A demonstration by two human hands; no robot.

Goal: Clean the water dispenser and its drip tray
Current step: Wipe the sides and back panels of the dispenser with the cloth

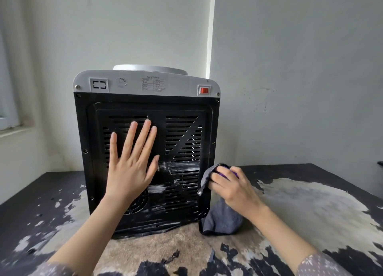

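Head view, left fingers (143, 139) flat on dispenser (186, 130)

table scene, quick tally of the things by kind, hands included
water dispenser: 1
grey cloth: 1
purple thing gripped with the cloth, unclear what: 1
hands: 2, left hand flat on the back panel, right hand gripping the cloth
total: 5
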